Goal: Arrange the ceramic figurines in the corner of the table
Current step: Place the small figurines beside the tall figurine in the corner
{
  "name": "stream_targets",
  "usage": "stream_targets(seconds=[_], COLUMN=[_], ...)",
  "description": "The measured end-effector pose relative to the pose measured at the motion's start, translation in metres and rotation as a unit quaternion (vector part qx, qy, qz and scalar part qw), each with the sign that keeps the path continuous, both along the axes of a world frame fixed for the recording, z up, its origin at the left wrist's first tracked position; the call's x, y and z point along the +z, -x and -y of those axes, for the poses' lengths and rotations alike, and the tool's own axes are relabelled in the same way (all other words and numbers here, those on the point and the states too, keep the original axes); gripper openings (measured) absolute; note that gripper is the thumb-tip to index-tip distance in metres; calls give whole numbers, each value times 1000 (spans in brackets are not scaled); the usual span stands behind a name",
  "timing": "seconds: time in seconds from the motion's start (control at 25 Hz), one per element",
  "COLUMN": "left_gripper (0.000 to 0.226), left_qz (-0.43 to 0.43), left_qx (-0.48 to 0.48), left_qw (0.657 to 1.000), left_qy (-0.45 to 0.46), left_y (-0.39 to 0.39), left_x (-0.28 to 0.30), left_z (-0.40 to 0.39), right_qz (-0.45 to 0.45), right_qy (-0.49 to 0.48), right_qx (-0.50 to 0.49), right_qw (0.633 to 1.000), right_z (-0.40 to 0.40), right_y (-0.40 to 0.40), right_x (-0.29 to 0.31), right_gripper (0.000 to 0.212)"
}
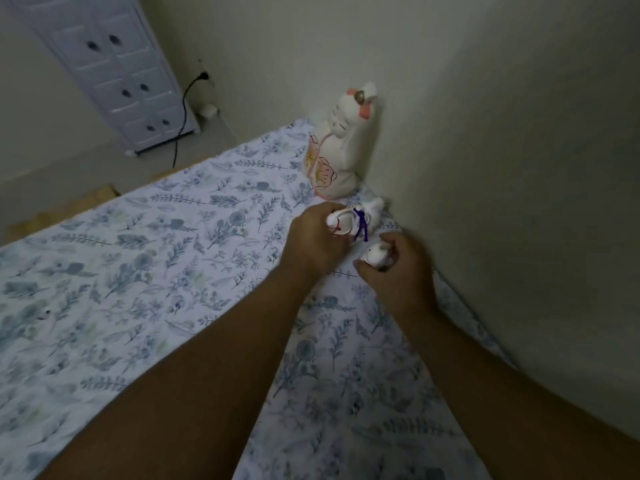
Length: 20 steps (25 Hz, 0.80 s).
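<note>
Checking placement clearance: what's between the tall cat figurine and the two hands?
Head view: only a short bare strip of floral tablecloth separates the tall cat figurine from the left hand and right hand, each holding a small white figurine.

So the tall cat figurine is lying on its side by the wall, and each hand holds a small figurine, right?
Not quite. In the head view the tall cat figurine stands upright by the wall, not on its side. The rest holds: the left hand and right hand each hold a small figurine.
</note>
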<state>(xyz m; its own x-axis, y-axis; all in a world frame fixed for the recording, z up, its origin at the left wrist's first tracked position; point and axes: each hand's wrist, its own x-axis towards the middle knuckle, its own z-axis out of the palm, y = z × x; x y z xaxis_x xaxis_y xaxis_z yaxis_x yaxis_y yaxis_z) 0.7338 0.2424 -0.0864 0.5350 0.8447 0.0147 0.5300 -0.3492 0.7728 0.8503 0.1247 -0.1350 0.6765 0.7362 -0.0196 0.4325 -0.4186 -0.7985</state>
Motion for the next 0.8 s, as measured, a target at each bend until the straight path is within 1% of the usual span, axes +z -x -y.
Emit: stream_targets(seconds=[0.2, 0.4, 0.6, 0.72, 0.8], left_gripper=[33, 39, 40, 48, 60], left_qz=[6, -15, -10, 0, 27], left_qx=[14, -20, -10, -2, 4], left_qw=[1000, 1000, 1000, 999, 996], left_qy=[9, 3, 13, 34, 81], left_y=[-3, -1, 1, 1, 12], left_x=[-4, -1, -5, 0, 8], left_z=[-3, -11, -7, -1, 9], right_qz=[13, 29, 27, 21, 17], right_qy=[-35, -37, -23, -19, -9], right_qx=[-19, -60, -96, -91, -79], right_qw=[999, 997, 995, 995, 997], right_z=[-2, 0, 4, 4, 8], right_y=[-1, 9, 19, 21, 24], right_x=[-13, -8, -8, -5, 2], right_gripper=[48, 51, 50, 56, 68])
